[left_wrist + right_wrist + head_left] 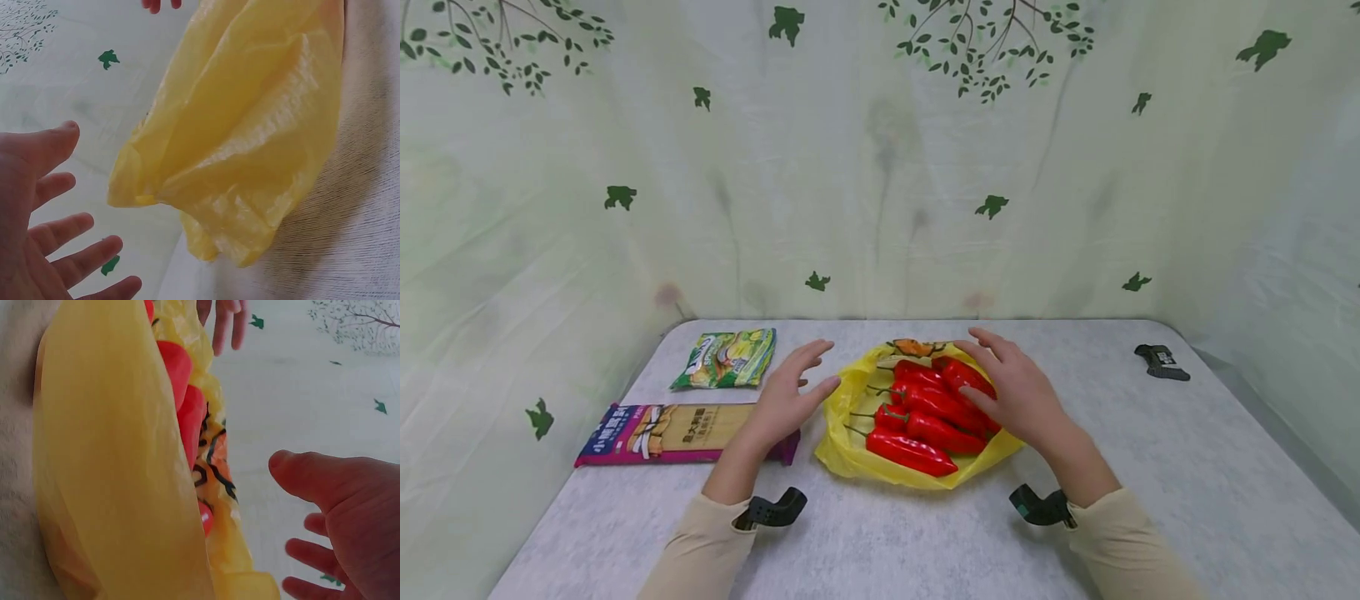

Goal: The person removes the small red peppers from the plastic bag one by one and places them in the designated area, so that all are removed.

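A yellow plastic bag [880, 472] lies spread on the table with several red peppers [936, 404] in it. My left hand [786, 400] is at the bag's left edge, fingers apart and holding nothing. Over the bag's right side is my right hand [1018, 387], its fingers also spread and empty. The left wrist view shows the bag's crumpled side [250, 125] with a gap between it and the left hand [44, 219]. In the right wrist view, the right hand [356, 519] stands apart from the bag [119, 462], where a few peppers [190, 419] show past the rim.
Left of the bag, a long purple-and-tan packet [692, 425] lies partly behind my left forearm. A green snack packet [730, 358] is farther back. At the far right of the table [1150, 467] lies a small black object [1162, 362]. A leaf-patterned curtain [880, 208] surrounds the back and sides.
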`<state>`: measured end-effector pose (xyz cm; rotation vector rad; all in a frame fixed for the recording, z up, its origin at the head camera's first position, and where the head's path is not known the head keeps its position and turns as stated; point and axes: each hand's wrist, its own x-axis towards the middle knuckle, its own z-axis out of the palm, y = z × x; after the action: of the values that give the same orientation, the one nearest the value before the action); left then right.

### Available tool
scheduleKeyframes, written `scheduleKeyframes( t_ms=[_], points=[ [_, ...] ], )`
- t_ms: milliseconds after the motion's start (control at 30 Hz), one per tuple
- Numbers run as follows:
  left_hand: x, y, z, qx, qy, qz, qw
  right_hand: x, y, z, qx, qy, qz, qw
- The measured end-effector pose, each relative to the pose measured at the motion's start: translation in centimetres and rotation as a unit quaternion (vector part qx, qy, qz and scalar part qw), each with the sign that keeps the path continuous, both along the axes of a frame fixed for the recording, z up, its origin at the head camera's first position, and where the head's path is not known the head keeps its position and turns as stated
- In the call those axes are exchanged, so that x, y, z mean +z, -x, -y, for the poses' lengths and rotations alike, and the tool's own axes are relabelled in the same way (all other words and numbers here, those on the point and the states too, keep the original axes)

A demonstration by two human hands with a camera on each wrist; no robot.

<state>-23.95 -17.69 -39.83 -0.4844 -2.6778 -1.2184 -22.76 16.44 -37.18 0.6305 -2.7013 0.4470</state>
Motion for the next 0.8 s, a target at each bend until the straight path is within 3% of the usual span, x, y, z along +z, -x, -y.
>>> scheduleKeyframes(
  t_ms=[167, 400, 633, 800],
  points=[
    [-0.3, 0.1, -0.4, -0.028, -0.050, 0.036, 0.9977, -0.3, -0.3, 0.7, 0.027, 0.029, 0.058, 0.9975],
    [-0.9, 0.3, -0.6, -0.062, -0.124, 0.099, 0.9853, -0.7, -0.5, 1.7, 0.051, 0.044, 0.128, 0.9895],
    [-1.9, 0.6, -1.0, -0.054, -0.160, 0.158, 0.9729, -1.4, -0.5, 2.3, 0.029, 0.025, 0.167, 0.9852],
    [-2.5, 0.5, -1.2, -0.039, -0.185, 0.168, 0.9675, -1.7, -0.7, 2.7, 0.025, 0.024, 0.183, 0.9825]
  ],
)
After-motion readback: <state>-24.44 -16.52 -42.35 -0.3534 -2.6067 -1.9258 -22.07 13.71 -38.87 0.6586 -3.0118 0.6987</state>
